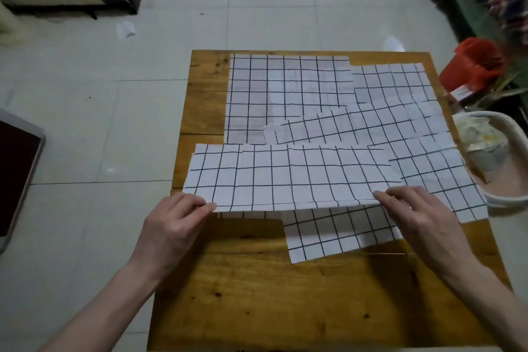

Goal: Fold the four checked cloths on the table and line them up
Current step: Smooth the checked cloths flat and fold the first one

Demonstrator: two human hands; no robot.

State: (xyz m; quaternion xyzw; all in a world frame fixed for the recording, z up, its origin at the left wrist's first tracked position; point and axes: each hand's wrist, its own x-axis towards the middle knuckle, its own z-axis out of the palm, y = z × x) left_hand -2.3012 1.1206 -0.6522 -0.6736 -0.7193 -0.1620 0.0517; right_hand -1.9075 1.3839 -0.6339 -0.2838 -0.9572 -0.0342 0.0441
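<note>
Currently: left hand [174, 223] pinches near-left corner of front checked cloth [285, 177]; right hand [423, 217] pinches same near edge further right. Cloth lies doubled on wooden table [257, 294], near edge lifted slightly between grips. Beyond grips: flat checked cloth [283, 94]; beyond right grip, overlapped cloths [400, 111]; under right grip, lower cloth [337, 234]. Judgement: fabric thin, light, limp, holds crease; sags between pinches. Best hold: corners, edge kept taut.

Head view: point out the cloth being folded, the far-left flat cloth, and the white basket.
cloth being folded [285, 177], head view, middle of its top layer
far-left flat cloth [274, 88], head view, centre
white basket [514, 128], head view, its rim
</note>
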